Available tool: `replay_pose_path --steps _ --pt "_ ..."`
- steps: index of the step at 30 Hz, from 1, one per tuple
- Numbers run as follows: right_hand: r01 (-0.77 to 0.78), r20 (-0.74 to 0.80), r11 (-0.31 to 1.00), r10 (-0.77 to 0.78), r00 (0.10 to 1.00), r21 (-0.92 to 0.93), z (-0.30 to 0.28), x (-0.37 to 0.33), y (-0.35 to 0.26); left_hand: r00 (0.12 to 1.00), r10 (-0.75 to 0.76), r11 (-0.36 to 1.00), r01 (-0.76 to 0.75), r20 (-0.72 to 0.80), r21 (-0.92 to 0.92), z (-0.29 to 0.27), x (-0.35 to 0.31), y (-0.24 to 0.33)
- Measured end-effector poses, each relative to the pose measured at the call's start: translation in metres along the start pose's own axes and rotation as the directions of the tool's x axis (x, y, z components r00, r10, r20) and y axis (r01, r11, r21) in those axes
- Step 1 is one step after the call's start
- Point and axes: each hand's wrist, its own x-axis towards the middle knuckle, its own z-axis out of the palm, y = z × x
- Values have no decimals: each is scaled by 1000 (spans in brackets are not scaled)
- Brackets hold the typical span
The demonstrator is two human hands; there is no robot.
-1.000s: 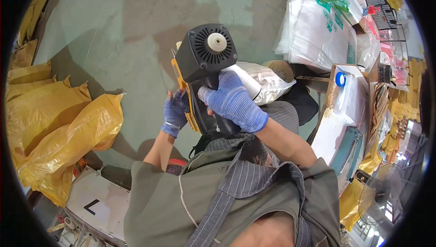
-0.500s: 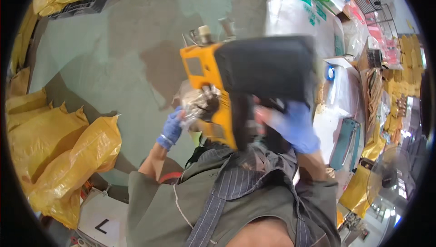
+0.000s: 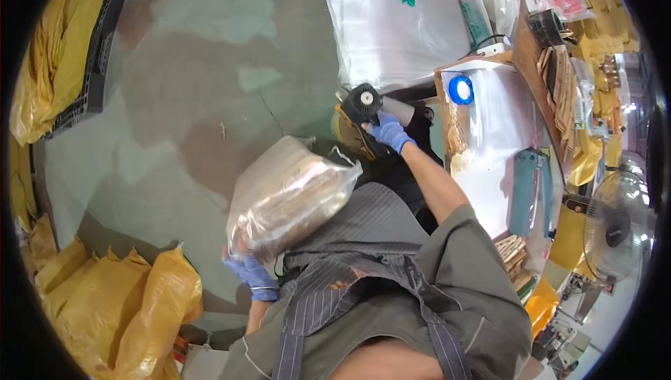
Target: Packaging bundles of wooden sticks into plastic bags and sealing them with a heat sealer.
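My left hand (image 3: 250, 272), in a blue glove, grips the lower left corner of a clear plastic bag (image 3: 293, 195). The bag is bulky and tilted, filled with something brownish that I cannot make out. Its far right end is gathered into loose tips. Ahead and to the right, my right hand (image 3: 388, 133), also gloved in blue, is closed around a yellow-and-black handheld machine (image 3: 365, 104). A round black part with a pale centre faces up; much of the yellow body is hidden beneath it. The bag and the machine are apart.
A stack of clear plastic sacks (image 3: 398, 27) with green print lies at the far right. Beside it is a bench (image 3: 486, 191) with a blue tape roll (image 3: 461, 90). A fan (image 3: 618, 226) stands far right. Yellow sacks (image 3: 119, 303) lie at near left, more by a black crate (image 3: 91, 90).
The machine has dropped lower, away from my view, and turned in my right hand. The clear bag, mostly hidden before, now shows fully in front of me. My view has shifted.
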Motion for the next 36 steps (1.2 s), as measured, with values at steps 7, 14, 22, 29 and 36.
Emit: replay_pose_path --steps 7,14,22,29,36 --pt "-174 70 984 177 982 -43 -4 -46 -60 970 66 997 -72 236 17 66 95 32" --pt "-221 263 -374 66 962 901 -8 -122 -102 319 636 551 -825 703 -124 165 75 259" --pt "307 -329 540 -58 943 784 -22 27 -201 2 909 -63 -988 416 142 107 205 364" --pt "386 -785 854 42 619 350 -85 -89 -103 124 903 102 -992 412 75 193 131 229" --pt "-596 -844 598 363 -395 536 -129 -421 119 -609 643 148 -496 464 -856 209 -249 130"
